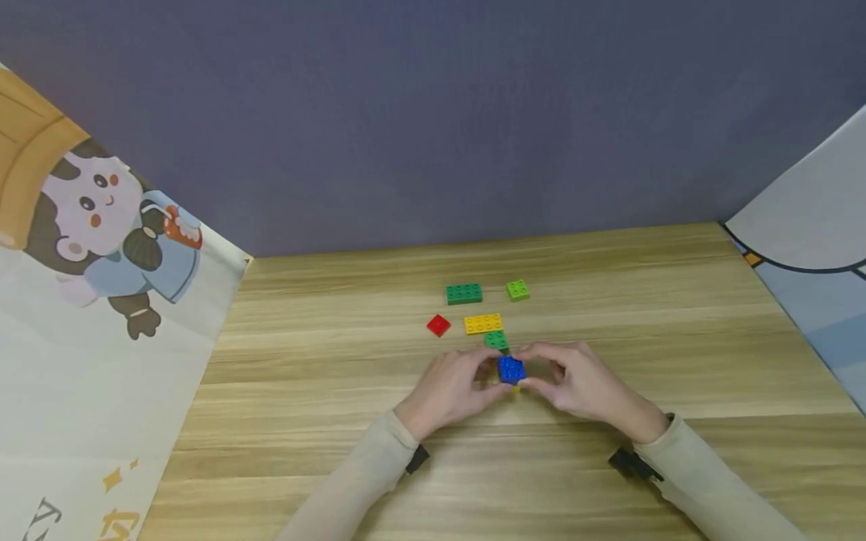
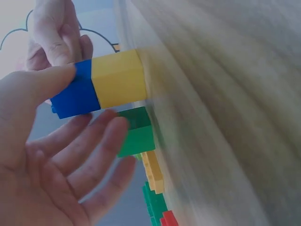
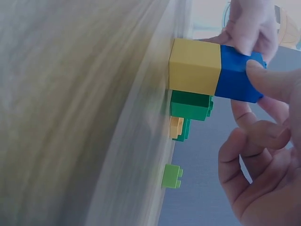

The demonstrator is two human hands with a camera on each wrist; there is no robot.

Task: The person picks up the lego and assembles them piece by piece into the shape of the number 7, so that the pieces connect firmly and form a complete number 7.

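A blue building brick [image 1: 511,370], studs up, sits on a taller yellow block [image 2: 120,79] that stands on the table; the two look joined face to face in both wrist views. My left hand [image 1: 448,392] pinches the blue brick from the left, thumb on its near side. From the right, my right hand [image 1: 585,379] holds the same brick between thumb and fingers. Just beyond the yellow block is a green brick [image 1: 496,340], partly hidden behind the fingers in the left wrist view. From above, the hands and the blue brick hide most of the yellow block.
Farther back on the wooden table [image 1: 325,315] lie a flat yellow brick [image 1: 483,324], a red piece [image 1: 438,325], a dark green brick [image 1: 463,294] and a light green brick [image 1: 517,291]. A dark blue-grey panel [image 1: 433,128] rises behind the table's back edge.
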